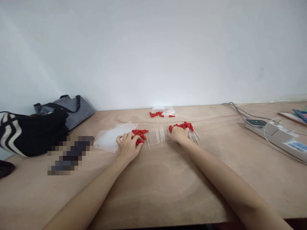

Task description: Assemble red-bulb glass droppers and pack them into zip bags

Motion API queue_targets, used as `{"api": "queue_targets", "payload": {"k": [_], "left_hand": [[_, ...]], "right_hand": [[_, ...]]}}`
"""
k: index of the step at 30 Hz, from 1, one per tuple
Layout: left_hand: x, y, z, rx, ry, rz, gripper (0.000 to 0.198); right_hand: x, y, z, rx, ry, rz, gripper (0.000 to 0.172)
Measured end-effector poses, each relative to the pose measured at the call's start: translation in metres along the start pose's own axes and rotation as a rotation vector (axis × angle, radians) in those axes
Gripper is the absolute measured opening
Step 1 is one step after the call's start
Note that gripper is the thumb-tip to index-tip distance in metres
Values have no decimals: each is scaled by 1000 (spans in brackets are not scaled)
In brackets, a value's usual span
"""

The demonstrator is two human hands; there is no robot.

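- The left hand [129, 145] has its fingers bent and somewhat parted, resting among loose red caps [143, 131]; whether they pinch one, I cannot tell.
- The right hand [178, 133] is curled more tightly, its fingers at the right end of a row of thin clear sticks [159, 136]; the tips are hidden, so I cannot tell what they grip.
- The sticks lie side by side on the surface [153, 185] between the two hands.
- Just beyond and beside the right hand, red-topped sticks [188, 125] lie bunched together.
- Flat, see-through bags [112, 135] overlap to the left of the left hand.
- Farther back, more red pieces [153, 114] lie in front of a small clear bag [160, 109] near the wall [163, 57].
- At far left, a black bag [48, 132] stands before a striped bag [83, 110].
- Well to the right is a power strip [285, 140].
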State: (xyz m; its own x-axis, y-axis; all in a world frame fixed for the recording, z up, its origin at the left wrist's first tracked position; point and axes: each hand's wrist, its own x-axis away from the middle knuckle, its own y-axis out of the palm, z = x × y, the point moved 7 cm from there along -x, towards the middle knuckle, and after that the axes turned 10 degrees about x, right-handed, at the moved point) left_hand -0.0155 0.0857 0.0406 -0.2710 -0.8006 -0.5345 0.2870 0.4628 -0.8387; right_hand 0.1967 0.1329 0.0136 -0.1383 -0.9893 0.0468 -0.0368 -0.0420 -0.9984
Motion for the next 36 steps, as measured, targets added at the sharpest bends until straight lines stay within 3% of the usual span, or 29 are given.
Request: {"api": "queue_targets", "payload": {"k": [10, 15, 19, 22, 24, 27, 30, 32, 36], "left_hand": [[-7, 15, 9, -59, 181, -52, 7], [-9, 21, 10, -45, 231, -59, 9], [-5, 8, 17, 90, 211, 9, 10], [5, 0, 40, 253, 263, 1, 10], [15, 1, 60, 342, 324, -64, 11], [26, 8, 80, 409, 358, -182, 9], [28, 12, 79, 422, 322, -228, 10], [27, 11, 74, 418, 303, -215, 17], [26, 11, 70, 428, 294, -197, 10]], "right_hand": [[17, -10, 9, -38, -108, 81, 25], [41, -9, 25, -175, -284, 283, 16], [61, -3, 34, -356, -459, 399, 11], [74, -1, 34, -413, -550, 423, 19], [82, -2, 30, -384, -587, 445, 28], [91, -3, 25, -315, -624, 455, 27], [94, -1, 22, -305, -646, 411, 22], [95, 1, 21, -322, -658, 380, 18], [97, 3, 18, -363, -677, 359, 12]]}}
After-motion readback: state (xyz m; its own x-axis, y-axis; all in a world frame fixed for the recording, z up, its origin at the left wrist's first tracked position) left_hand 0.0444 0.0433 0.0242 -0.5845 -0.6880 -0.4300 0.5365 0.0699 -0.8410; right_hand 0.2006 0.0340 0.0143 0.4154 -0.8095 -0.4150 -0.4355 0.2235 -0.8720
